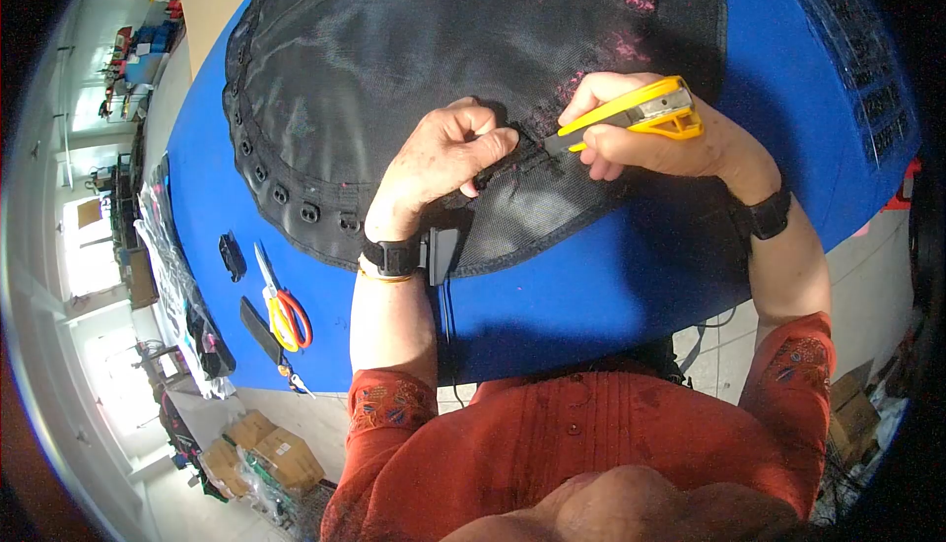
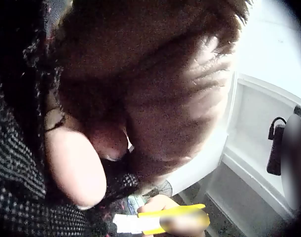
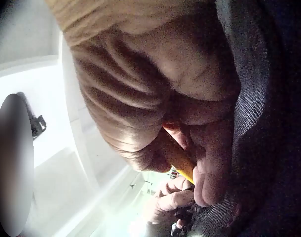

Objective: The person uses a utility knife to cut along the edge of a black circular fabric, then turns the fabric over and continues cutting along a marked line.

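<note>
A large rounded sheet of black mesh (image 1: pixel 414 39) is spread in front of me, with frayed pink threads (image 1: pixel 626 46) along a worn strip. My left hand (image 1: pixel 439 156) pinches a fold of the mesh between thumb and curled fingers. My right hand (image 1: pixel 645 153) grips a yellow utility knife (image 1: pixel 631 113), its blade pointing left at the mesh, a short way from the left thumb. In the left wrist view the knife (image 2: pixel 175 220) appears beyond the left fingers. The right wrist view shows the knife's yellow body (image 3: pixel 180 160) inside the right hand, mostly hidden by the palm.
Under the mesh lies a blue table top (image 1: pixel 552 320). Orange-handled scissors (image 1: pixel 284 310), a black strip (image 1: pixel 261 329) and a small black item (image 1: pixel 232 256) lie at the left. Black clips (image 1: pixel 309 212) line the mesh's left edge. Cardboard boxes (image 1: pixel 281 453) stand on the floor.
</note>
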The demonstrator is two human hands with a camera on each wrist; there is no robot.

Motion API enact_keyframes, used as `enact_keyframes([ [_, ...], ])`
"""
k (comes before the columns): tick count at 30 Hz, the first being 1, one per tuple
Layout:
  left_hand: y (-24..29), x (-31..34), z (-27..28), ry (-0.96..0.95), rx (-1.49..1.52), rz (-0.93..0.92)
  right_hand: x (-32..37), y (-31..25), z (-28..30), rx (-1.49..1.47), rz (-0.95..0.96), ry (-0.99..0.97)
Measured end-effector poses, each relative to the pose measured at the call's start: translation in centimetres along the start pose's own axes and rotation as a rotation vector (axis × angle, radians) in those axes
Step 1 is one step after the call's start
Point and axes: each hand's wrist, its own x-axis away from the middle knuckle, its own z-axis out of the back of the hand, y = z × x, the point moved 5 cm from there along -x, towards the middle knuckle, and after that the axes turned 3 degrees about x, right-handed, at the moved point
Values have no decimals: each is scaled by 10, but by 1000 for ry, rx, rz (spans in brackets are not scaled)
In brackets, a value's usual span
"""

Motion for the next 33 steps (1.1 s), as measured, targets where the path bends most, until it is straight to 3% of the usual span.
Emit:
enact_keyframes([
  [13,-1,-1,-2,5,-59,-65,-1,-5,1,46,19,7],
  [19,2,-1,-2,18,-85,-72,-7,-9,-4,-3,103,158],
  [33,0,-2,-2,2,-86,-69,-13,3,-13,-26,152,135],
])
